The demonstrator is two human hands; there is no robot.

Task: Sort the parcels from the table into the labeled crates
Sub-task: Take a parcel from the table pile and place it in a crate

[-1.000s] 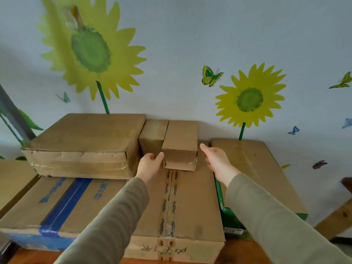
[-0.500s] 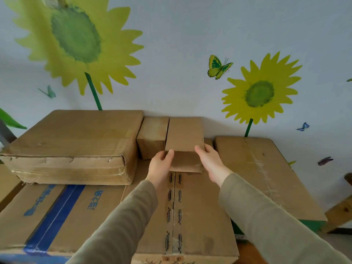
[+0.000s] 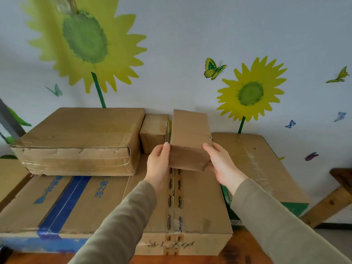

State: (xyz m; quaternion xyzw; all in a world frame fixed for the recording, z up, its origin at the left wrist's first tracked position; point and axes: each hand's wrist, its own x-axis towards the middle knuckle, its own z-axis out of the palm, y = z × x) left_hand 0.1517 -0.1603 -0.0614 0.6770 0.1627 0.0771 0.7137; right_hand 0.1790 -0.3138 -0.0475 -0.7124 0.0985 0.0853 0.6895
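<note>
A narrow brown cardboard parcel is lifted and tilted up at its near end above the big taped box. My left hand grips its left side with the thumb along the edge. My right hand grips its right side and reaches under its near end. A smaller brown parcel stays against the wall just to the left. A wide flat parcel lies at the left on a box with blue tape.
A long flat cardboard sheet covers a green crate at the right. A wooden beam slants at the far right. The wall with sunflower stickers is close behind. Another brown box sits at the left edge.
Both hands closed on the narrow parcel's sides and lifted it, tilting it up and pulling it towards me, away from the smaller parcel.
</note>
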